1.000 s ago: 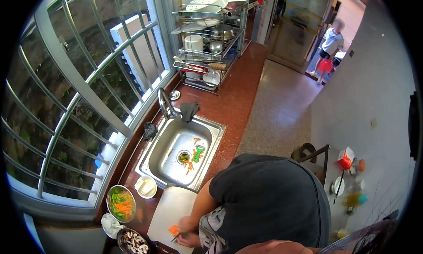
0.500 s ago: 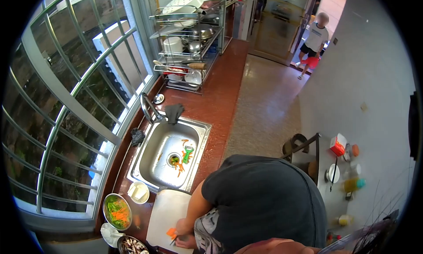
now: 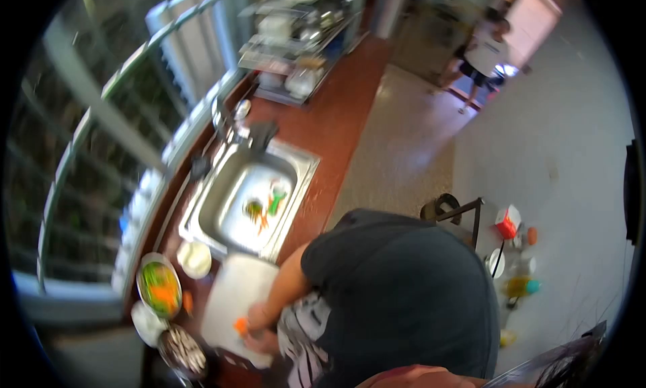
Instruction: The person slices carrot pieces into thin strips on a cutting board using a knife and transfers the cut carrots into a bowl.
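Note:
My two hands are close together over a white cutting board [image 3: 225, 290], blurred by motion. My right hand [image 3: 259, 317], the upper one in view, is closed on what looks like a knife; its blade hardly shows now. My left hand [image 3: 264, 342] is closed just below it, apparently on a carrot that the fingers mostly hide. Orange carrot pieces [image 3: 240, 326] lie on the board against the fingers. Left of the board stands a bowl [image 3: 159, 286] of green and orange vegetable strips. Below it is a bowl [image 3: 182, 351] of sliced mushrooms.
A steel sink [image 3: 222, 216] holding a green peeler [image 3: 276, 201] and peelings adjoins the board. A white bowl [image 3: 194, 259] and a carrot [image 3: 188, 302] are beside it. A dish rack [image 3: 289, 52] stands farther along the counter. Another person [image 3: 484, 55] is in the doorway.
The view has shifted and blurred; board, bowls and hands appear higher and farther left. The knife blade shows less clearly. The person in the doorway has changed stance.

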A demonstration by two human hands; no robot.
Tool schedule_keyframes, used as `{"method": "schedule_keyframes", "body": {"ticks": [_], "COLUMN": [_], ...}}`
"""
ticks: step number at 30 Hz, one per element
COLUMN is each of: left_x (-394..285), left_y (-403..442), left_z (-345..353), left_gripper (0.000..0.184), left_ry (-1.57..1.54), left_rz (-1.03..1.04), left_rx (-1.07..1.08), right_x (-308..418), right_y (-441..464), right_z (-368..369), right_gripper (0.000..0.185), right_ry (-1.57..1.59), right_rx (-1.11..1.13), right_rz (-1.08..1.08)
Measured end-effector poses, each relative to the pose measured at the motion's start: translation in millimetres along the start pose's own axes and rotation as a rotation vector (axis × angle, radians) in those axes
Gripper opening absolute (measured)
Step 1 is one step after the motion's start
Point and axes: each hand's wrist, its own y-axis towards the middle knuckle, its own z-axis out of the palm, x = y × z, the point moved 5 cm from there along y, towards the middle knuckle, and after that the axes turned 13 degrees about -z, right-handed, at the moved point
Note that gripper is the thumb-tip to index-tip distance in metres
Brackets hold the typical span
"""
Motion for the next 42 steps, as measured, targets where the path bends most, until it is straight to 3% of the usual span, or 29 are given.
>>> {"method": "schedule_keyframes", "body": {"ticks": [2,3,6,9,11,15,19,25,33,34,35,36,38,40,42], "left_x": [0.9,0.2,4.3,30.0,38.5,21.3,17.8,4.6,-4.2,-19.0,11.4,26.4,21.0,22.4,18.0], "left_y": [-6.0,-6.9,-7.6,-16.0,-23.4,-39.4,-29.1,-4.0,8.1,11.9,12.5,12.0,7.1,7.0,10.5], "left_z": [-10.1,-26.5,-13.5,7.5,-6.5,-48.5,-67.7,-84.4,-92.2,-91.6,-83.4,-84.1,-96.9,-109.2,-125.4], "left_gripper": [0.04,0.04,0.041,0.044,0.038,0.037,0.039,0.041,0.038,0.036,0.032,0.037,0.047,0.058,0.068], "left_ry": [0.008,0.039,0.048,-0.133,-0.164,-0.114,0.032,0.161,0.096,0.104,0.053,0.038,0.072,0.057,-0.033], "left_rz": [-0.027,-0.033,-0.026,-0.147,-0.101,-0.074,-0.104,-0.131,-0.176,-0.175,-0.115,-0.107,-0.161,-0.231,-0.283], "left_rx": [0.01,-0.014,-0.093,-0.092,-0.114,-0.062,-0.088,-0.105,-0.068,-0.066,-0.009,0.031,0.054,0.072,0.11], "right_x": [1.7,12.2,-37.8,-41.8,-39.8,-13.8,-7.1,-0.4,-4.0,-8.3,-28.9,-30.1,-5.3,15.3,34.3], "right_y": [-7.2,-0.7,-38.0,-47.7,-44.2,-71.9,-72.5,-68.3,-66.7,-67.4,-51.2,-56.2,-66.3,-85.4,-101.6], "right_z": [11.9,3.6,-68.5,-63.7,-46.1,-52.3,-50.6,-57.7,-58.0,-60.9,-22.5,-23.5,-35.7,-63.3,-96.1], "right_gripper": [0.024,0.029,0.036,0.03,0.034,0.044,0.033,0.023,0.026,0.032,0.037,0.045,0.049,0.054,0.037], "right_ry": [0.066,0.269,-0.072,-0.091,-0.036,0.177,0.047,-0.073,0.001,0.188,0.043,0.251,0.342,0.08,-0.026], "right_rx": [0.051,0.045,0.117,0.14,0.195,-0.018,0.001,0.039,0.059,0.063,0.082,0.128,0.255,0.447,0.448], "right_rz": [-0.045,0.123,0.112,0.198,0.232,0.416,0.214,0.093,0.116,0.289,0.108,0.38,0.456,0.247,0.21]}}
